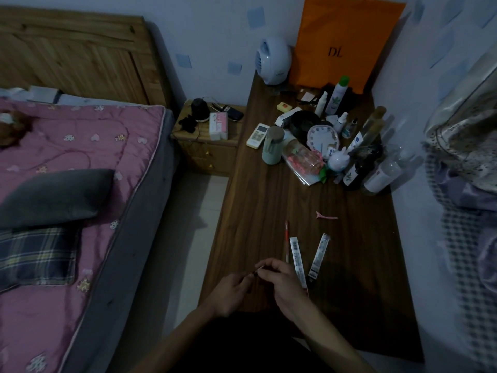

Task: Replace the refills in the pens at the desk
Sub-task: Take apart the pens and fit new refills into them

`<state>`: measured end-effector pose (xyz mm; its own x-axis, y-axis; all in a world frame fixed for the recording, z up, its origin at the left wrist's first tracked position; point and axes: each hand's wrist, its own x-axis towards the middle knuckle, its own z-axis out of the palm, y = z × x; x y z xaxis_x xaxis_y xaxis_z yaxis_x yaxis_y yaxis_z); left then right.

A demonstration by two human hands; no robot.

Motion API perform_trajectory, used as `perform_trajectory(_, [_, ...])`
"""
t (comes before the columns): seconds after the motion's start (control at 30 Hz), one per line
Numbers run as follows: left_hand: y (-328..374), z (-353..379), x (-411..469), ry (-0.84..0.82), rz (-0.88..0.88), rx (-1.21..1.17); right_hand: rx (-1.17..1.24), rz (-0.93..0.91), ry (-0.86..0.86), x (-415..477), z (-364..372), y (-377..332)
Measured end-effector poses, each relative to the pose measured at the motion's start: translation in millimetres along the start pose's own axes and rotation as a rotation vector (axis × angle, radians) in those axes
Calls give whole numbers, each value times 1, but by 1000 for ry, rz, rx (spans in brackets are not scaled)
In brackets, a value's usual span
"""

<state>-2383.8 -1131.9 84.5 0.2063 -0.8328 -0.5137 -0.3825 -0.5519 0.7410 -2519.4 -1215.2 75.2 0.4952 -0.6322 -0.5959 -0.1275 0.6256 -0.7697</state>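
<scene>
Over the near edge of the dark wooden desk point(357, 265), my left hand point(231, 292) and my right hand point(282, 284) meet. Between their fingertips is a thin dark pen point(255, 272), mostly hidden by the fingers. A red pen point(287, 242) lies on the desk just beyond my right hand. Two long refill packets lie beside it: a white and red one point(298, 261) touching my right hand, and a darker one point(318, 257) to its right.
A pink hair clip point(326, 216) lies further back. Bottles, a clock point(322, 138), a cup and a remote crowd the desk's far half, with an orange bag point(344, 41) and a small fan point(273, 60) behind. A bed stands to the left across a strip of floor.
</scene>
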Motion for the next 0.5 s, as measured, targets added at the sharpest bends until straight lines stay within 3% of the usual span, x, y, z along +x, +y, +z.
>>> perform_trajectory(0.27, [-3, 1, 0, -27, -7, 22, 129, 45, -14, -1, -11, 6])
perform_trajectory(0.5, [-8, 4, -3, -48, -23, 22, 269, 33, 137, -3, -25, 5])
